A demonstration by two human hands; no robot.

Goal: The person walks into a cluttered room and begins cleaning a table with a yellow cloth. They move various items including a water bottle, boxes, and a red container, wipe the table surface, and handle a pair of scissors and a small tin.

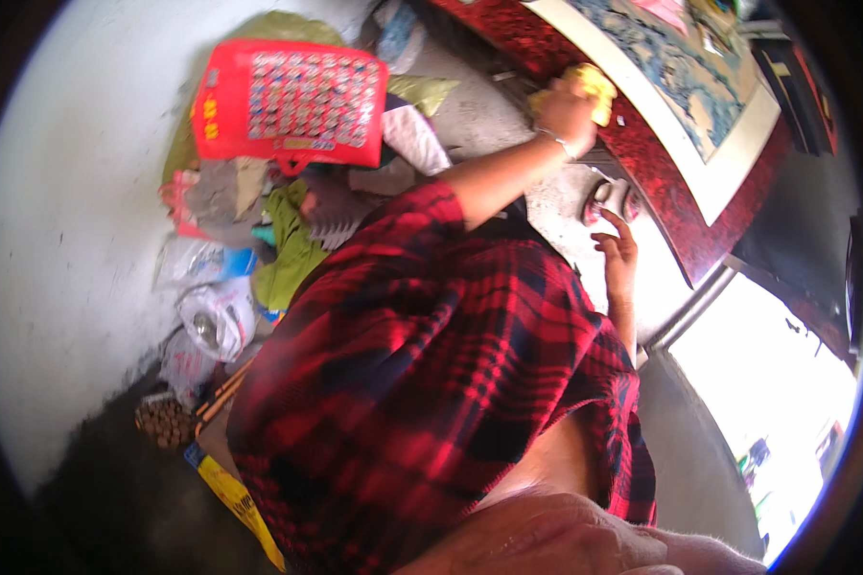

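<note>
My left hand (567,118), with a thin bracelet at its wrist, grips a crumpled yellow cloth (598,92) at the edge of a dark red marbled tabletop (636,147). Part of the cloth is hidden by the hand, and both look slightly blurred. My right hand (620,250) is held short of the table edge with its fingers apart and nothing in them. Beyond its fingertips, lower down, is what looks like red and pale footwear (611,200). A white-bordered sheet with a blue and tan pattern (697,93) lies on the tabletop.
Along the pale wall (65,180) lie a red printed bag (223,100), green cloth (291,248), plastic bags (219,316) and a bundle of brown sticks (165,420). A yellow printed strip (237,503) is below them. Bright light enters through an opening (755,345) at right.
</note>
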